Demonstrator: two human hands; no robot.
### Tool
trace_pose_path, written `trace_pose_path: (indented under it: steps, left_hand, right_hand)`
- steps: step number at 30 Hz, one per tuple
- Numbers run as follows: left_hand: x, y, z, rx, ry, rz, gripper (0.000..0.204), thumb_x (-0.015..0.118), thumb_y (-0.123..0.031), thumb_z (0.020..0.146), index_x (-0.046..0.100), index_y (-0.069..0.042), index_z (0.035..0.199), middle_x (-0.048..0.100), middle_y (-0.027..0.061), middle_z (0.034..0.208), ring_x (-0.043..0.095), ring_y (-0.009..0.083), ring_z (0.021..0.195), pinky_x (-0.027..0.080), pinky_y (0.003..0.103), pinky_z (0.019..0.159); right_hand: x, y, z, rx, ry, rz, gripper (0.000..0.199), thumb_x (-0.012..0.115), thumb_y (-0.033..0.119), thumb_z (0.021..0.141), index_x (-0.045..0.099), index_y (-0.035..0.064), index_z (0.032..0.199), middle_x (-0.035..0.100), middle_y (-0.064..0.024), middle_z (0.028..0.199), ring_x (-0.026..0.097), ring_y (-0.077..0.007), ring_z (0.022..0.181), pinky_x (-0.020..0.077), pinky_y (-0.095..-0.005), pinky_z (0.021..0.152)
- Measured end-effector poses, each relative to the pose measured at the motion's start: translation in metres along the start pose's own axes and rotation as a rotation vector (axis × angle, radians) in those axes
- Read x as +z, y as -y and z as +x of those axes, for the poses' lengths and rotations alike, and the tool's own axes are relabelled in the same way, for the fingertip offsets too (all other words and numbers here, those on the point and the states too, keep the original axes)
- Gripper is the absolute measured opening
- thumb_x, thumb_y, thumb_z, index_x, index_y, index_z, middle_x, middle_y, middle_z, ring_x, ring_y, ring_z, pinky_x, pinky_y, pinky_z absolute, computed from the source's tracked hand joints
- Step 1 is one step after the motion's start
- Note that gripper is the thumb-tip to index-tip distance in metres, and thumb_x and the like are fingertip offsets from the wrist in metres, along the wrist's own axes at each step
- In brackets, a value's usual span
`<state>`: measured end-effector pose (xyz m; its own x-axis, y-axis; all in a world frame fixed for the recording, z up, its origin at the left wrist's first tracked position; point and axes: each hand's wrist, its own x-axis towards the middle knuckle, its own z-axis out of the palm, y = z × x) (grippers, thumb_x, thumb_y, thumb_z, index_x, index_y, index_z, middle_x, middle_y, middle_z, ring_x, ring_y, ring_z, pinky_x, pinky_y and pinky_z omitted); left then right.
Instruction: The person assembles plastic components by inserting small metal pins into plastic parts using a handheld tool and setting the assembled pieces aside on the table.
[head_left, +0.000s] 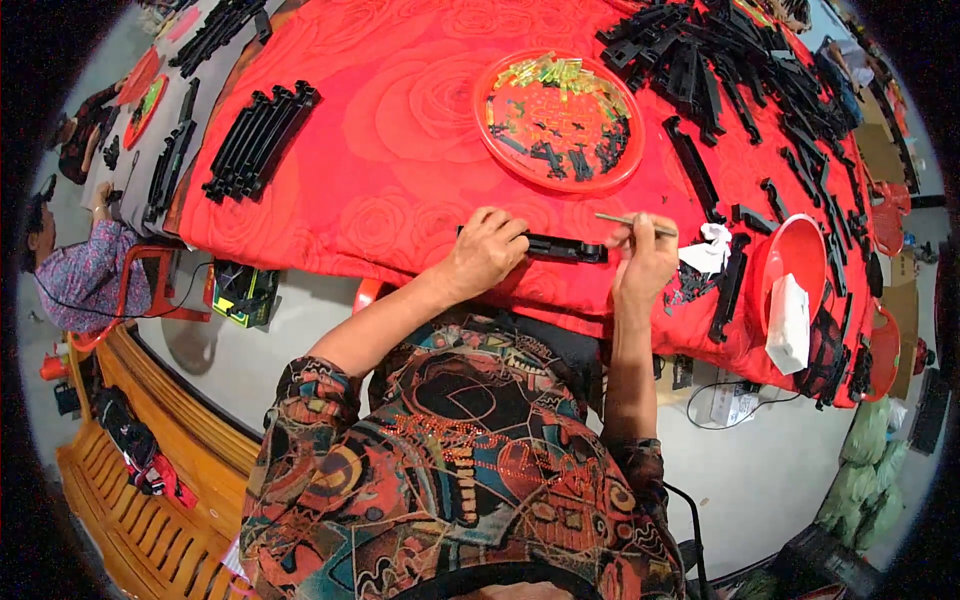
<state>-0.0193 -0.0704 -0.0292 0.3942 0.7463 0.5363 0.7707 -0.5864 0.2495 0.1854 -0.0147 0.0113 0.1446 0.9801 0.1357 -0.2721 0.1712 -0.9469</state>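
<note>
My left hand [487, 250] is closed over one end of a long black plastic part [565, 248], which lies sideways on the red cloth near the table's front edge. In my right hand [647, 255] is a thin pen-like tool [625, 222], pinched between the fingers, its tip pointing left above the part's right end. Beyond my hands stands a round red tray [555, 185] with small yellow-green pieces [550, 75] at its far side and tiny black pieces [612, 145] toward its right and near side. Fingertips of my left hand are partly hidden.
Similar black parts form a neat row [260, 140] on the left and a large heap [690, 60] at the far right. By my right hand are a crumpled white tissue [708, 250], a red basin [800, 250] and a white packet [788, 325]. Another person [95, 270] sits at left.
</note>
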Motion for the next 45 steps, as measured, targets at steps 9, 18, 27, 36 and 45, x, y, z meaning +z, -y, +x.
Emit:
trace_pose_path:
  steps: [9,18,27,36,45]
  left_hand:
    - [-0.020,0.002,0.001,-0.035,0.106,0.005,0.032,0.071,-0.012,0.064,0.058,-0.004,0.092,0.052,0.0109,0.107,0.050,0.0284,0.100,0.041,0.041,0.084]
    - [-0.018,-0.005,0.036,-0.053,0.210,-0.054,0.030,0.069,-0.016,0.069,0.053,-0.005,0.091,0.052,0.0105,0.092,0.049,0.0287,0.089,0.041,0.040,0.074]
    - [-0.042,-0.001,0.043,0.225,0.327,0.105,0.018,0.056,-0.010,0.071,0.054,-0.004,0.088,0.052,0.0088,0.090,0.048,0.0258,0.089,0.039,0.037,0.073]
    - [-0.052,0.026,0.034,0.273,0.379,0.253,0.017,0.052,-0.017,0.076,0.055,-0.010,0.092,0.047,0.0067,0.084,0.044,0.0231,0.089,0.036,0.036,0.073]
    - [-0.039,-0.014,0.024,-0.373,0.304,0.064,0.036,0.047,-0.041,0.091,0.055,-0.006,0.092,0.057,0.0146,0.054,0.060,0.0343,0.052,0.044,0.047,0.044]
  right_hand:
    - [-0.012,0.002,-0.024,0.001,0.118,-0.157,0.010,0.057,0.009,0.089,0.051,0.0015,0.090,0.059,-0.0078,0.077,0.057,-0.0109,0.060,0.0514,-0.0235,0.050]
    - [-0.012,0.014,-0.029,-0.049,-0.017,-0.086,0.012,0.057,0.011,0.089,0.052,0.0009,0.087,0.058,-0.0075,0.076,0.056,-0.0127,0.058,0.0507,-0.0255,0.049]
    - [-0.025,0.023,-0.031,-0.057,-0.122,-0.054,0.008,0.056,0.008,0.089,0.051,0.0020,0.089,0.058,-0.0091,0.077,0.055,-0.0126,0.057,0.0494,-0.0246,0.046]
    - [-0.027,0.026,-0.028,-0.121,-0.078,-0.055,0.010,0.056,0.010,0.090,0.050,0.0019,0.090,0.057,-0.0092,0.078,0.055,-0.0121,0.058,0.0505,-0.0253,0.045]
    - [-0.024,0.025,-0.030,-0.107,-0.094,-0.050,0.011,0.056,0.011,0.090,0.050,0.0019,0.089,0.056,-0.0084,0.076,0.055,-0.0118,0.057,0.0500,-0.0247,0.045]
